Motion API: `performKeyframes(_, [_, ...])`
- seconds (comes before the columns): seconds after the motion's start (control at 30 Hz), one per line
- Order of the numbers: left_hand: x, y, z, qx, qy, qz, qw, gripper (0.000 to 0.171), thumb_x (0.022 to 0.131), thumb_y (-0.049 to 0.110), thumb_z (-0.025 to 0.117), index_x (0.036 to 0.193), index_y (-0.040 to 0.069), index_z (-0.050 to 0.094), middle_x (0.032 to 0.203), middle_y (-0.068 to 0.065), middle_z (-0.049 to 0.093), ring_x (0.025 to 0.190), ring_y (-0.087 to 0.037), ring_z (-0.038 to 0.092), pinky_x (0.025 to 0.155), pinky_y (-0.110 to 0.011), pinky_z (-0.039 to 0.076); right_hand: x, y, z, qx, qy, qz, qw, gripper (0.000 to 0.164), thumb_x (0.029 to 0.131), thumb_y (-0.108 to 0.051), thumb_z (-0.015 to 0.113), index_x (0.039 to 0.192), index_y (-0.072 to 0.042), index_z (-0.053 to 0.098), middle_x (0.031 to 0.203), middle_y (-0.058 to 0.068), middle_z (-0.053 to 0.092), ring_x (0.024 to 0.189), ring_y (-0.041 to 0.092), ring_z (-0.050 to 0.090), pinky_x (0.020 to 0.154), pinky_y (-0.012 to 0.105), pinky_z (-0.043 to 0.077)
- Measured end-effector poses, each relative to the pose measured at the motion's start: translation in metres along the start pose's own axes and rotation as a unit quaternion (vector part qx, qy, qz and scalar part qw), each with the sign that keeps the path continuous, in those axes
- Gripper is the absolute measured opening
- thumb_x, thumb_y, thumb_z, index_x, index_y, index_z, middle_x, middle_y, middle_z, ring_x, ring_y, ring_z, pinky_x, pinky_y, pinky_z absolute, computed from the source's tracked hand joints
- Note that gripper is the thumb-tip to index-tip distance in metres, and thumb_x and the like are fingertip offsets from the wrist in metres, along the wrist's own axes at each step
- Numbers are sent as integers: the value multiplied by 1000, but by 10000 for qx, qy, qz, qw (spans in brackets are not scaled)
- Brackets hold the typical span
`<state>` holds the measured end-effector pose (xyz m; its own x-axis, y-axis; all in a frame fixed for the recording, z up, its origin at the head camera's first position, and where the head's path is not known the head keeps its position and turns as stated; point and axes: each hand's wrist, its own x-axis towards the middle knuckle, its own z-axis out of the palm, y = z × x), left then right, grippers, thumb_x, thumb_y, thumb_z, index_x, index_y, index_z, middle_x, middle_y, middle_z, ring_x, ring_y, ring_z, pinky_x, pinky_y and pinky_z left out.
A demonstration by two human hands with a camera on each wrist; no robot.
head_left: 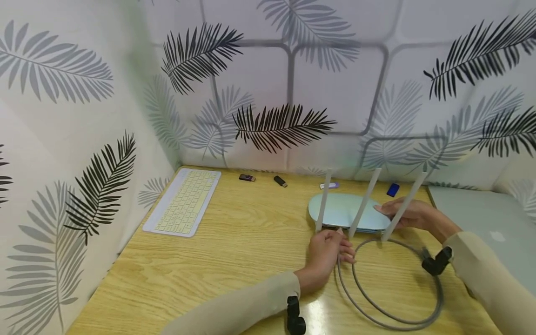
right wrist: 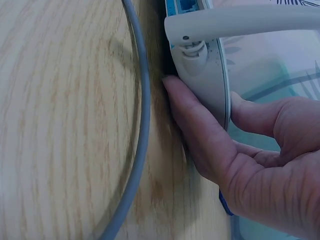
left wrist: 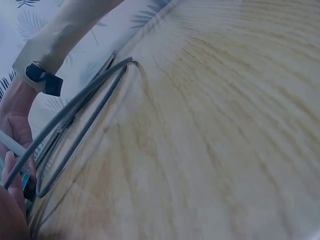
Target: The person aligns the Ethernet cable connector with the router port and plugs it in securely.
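A pale blue oval router (head_left: 341,210) with three white antennas (head_left: 363,202) lies on the wooden table. At its right end, my right hand (head_left: 412,215) grips the body, thumb on one face and fingers on the other, as the right wrist view also shows. My left hand (head_left: 323,256) pinches the end of a grey network cable (head_left: 378,312) right at the router's near edge, where the ports are. The plug itself is hidden by the fingers. The rest of the cable loops on the table between both forearms.
A white keyboard (head_left: 182,202) lies at the table's left. Along the back edge are several USB sticks: a dark purple one (head_left: 247,177), a black one (head_left: 280,181), a white-and-purple one (head_left: 329,185) and a blue one (head_left: 392,190). A grey panel (head_left: 481,218) is at the right.
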<state>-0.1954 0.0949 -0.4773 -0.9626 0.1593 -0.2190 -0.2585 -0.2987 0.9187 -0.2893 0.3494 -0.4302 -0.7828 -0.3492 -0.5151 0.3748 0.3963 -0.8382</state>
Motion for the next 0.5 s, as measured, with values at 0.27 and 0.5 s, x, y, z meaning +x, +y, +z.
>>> performKeyframes(0.27, [6, 2, 4, 54, 287, -126, 9995, 20, 99, 16, 57, 103, -2, 64, 89, -19, 72, 62, -19, 70, 56, -33, 63, 2, 5, 0, -128, 40, -160, 9998, 56, 106, -28, 45, 139, 16, 36, 95, 1, 53, 69, 5, 57, 71, 24, 58])
performKeyframes(0.5, [5, 2, 10, 193, 529, -21, 9984, 18, 97, 12, 57, 91, -3, 65, 75, -13, 67, 47, -11, 57, 44, -25, 56, -1, 9, 1, -24, -24, -283, 9996, 73, 105, -23, 45, 150, 16, 2, 126, 22, 44, 79, 6, 62, 76, 26, 60])
